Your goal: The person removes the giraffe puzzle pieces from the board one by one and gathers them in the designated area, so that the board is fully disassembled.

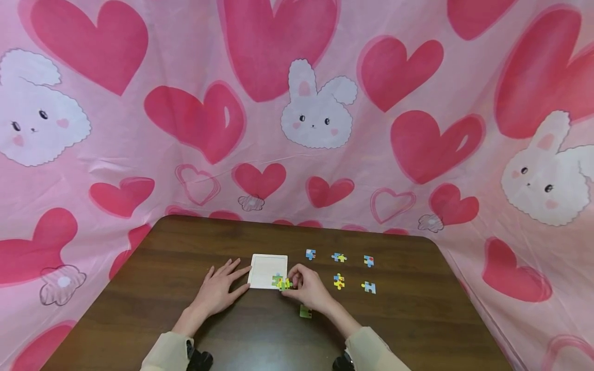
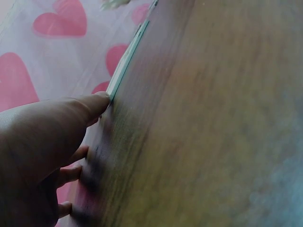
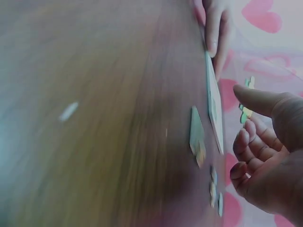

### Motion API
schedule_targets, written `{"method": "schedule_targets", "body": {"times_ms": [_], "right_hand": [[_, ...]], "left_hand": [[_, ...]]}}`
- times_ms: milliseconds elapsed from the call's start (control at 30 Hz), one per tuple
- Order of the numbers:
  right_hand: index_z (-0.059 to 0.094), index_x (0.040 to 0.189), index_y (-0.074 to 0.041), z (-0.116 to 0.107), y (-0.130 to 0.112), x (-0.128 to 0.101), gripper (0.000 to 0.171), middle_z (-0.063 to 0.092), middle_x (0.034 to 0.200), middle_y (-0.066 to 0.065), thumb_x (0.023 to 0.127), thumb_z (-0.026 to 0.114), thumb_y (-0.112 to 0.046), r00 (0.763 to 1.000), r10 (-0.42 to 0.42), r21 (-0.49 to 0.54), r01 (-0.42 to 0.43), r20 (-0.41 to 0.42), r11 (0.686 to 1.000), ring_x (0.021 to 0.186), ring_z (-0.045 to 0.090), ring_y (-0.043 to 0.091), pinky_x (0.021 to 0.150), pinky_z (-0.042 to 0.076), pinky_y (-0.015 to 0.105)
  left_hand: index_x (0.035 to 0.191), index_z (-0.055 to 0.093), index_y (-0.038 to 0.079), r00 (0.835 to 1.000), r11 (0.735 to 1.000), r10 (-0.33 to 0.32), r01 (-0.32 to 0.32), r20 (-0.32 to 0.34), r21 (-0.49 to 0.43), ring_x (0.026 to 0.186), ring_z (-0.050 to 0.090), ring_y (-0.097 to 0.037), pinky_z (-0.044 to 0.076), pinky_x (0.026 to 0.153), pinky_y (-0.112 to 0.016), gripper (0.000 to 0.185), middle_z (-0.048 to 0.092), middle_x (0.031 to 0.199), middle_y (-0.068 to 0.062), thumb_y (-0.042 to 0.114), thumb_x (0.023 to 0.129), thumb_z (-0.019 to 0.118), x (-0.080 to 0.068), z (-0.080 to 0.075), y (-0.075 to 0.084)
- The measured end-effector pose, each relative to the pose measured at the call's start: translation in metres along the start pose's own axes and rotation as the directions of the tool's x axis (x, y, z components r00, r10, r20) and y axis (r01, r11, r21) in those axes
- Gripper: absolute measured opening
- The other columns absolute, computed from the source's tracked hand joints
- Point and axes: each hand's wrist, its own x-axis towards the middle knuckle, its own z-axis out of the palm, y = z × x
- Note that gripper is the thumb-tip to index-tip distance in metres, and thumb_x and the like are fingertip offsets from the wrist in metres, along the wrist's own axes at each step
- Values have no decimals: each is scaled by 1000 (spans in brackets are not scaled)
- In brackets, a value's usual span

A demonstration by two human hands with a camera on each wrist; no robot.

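**Two hands at a puzzle tray on a dark bench**

A pink cloth [image 1: 139,154] printed with red hearts and white rabbits hangs behind and to both sides of the scene. In front of it stands a dark wooden bench [image 1: 139,309] with rounded far corners.

Near the middle of the bench lies a white square tray [image 1: 264,268], flat and mostly bare inside. The left hand [image 1: 218,291] lies flat on the bench just left of it, fingers straight and spread, the fingertips touching the tray's left edge; the left wrist view shows a fingertip pressed against that thin white edge [image 2: 124,66]. This grip is apart and holds nothing.

The right hand [image 1: 308,288] sits at the tray's near right corner. Its grip is clamped on a yellow-green piece [image 1: 284,283], pinched between thumb and fingers right at the corner, beside a green piece [image 1: 277,279] already lying inside the tray. The right wrist view is blurred, though the thumb and curled fingers [image 3: 253,146] show.

Five loose pieces lie well apart to the right of the tray: blue [image 1: 310,254], blue-yellow [image 1: 339,257], blue-red [image 1: 368,260], yellow-red [image 1: 339,281] and blue-white [image 1: 368,287]. One light green piece [image 1: 304,311] lies near the right wrist.
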Motion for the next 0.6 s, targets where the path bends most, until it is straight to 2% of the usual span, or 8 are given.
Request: {"method": "schedule_targets", "body": {"times_ms": [200, 400, 500, 600], "right_hand": [[64, 104, -3, -25, 10, -30, 35, 58, 80, 5, 86, 94, -8, 999, -19, -33, 18, -28, 999, 65, 46, 2, 57, 41, 20], [63, 101, -3, -41, 22, -56, 38, 57, 78, 3, 83, 96, -8, 997, 47, -59, -50, -53, 997, 65, 46, 1, 59, 42, 21], [63, 99, -5, -46, 41, -68, 38, 56, 77, -1, 82, 97, -12, 998, 18, -86, -24, -66, 996, 63, 47, 1, 58, 43, 22], [63, 98, -12, -51, 70, -76, 38, 55, 75, -10, 82, 98, -18, 996, 30, -102, -39, -81, 994, 63, 48, -1, 58, 43, 20]], "left_hand": [[156, 64, 24, 1000, 1000, 1, -1, -1, 3, 162, 43, -44, 23, 127, -82, 58, 51, 170, -18, 47, 104, 72, 1, 2, -1], [156, 64, 23, 1000, 1000, 9, -9, -5, -4, 162, 43, -45, 23, 127, -83, 57, 51, 170, -19, 46, 104, 72, 0, 2, -1], [156, 64, 23, 1000, 1000, 11, -11, -4, -6, 162, 43, -45, 23, 127, -83, 57, 51, 170, -19, 46, 104, 72, 0, 2, -1], [156, 64, 23, 1000, 1000, 10, -10, -4, -7, 162, 43, -45, 23, 126, -83, 57, 51, 170, -18, 46, 105, 72, 0, 1, -1]]}}
